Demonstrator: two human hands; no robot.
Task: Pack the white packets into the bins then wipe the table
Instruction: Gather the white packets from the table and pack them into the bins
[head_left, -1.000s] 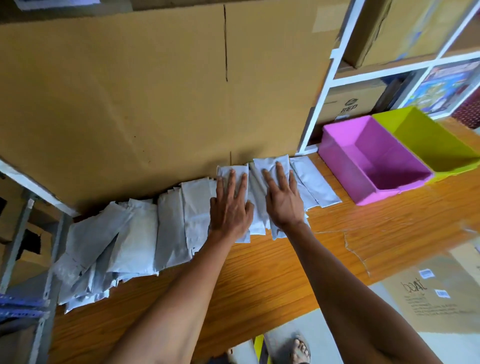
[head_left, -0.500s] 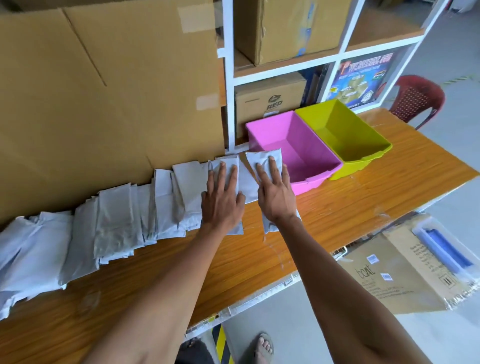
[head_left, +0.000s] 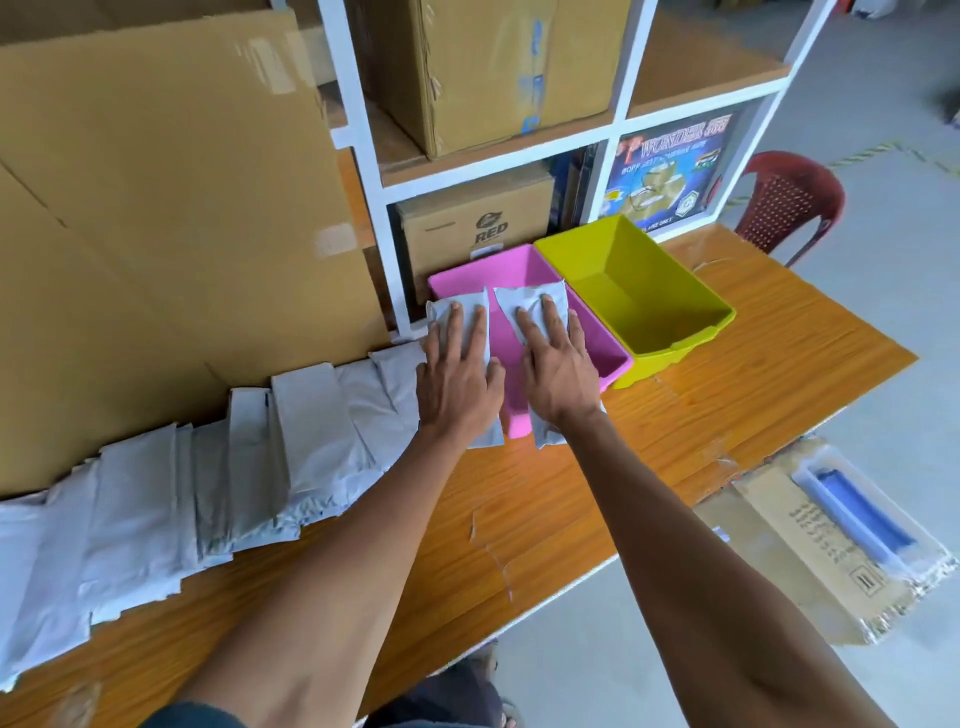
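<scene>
Head view: we carry one packet in each hand.
Left hand (head_left: 457, 382): holds packet (head_left: 462, 322).
Right hand (head_left: 558, 374): holds second packet (head_left: 530, 306).
Pink bin (head_left: 597, 345) below: we should release both flat inside.

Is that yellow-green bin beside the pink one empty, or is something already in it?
Empty. The yellow-green bin shows only its bare floor and inner walls, with no packets in it.

We see bright, even daylight with only faint, soft shadows. A pale sheen of glare lies on the desk (head_left: 727, 374) at its right end. The wide lens bows straight lines near the edges, and the corners look slightly soft.
</scene>
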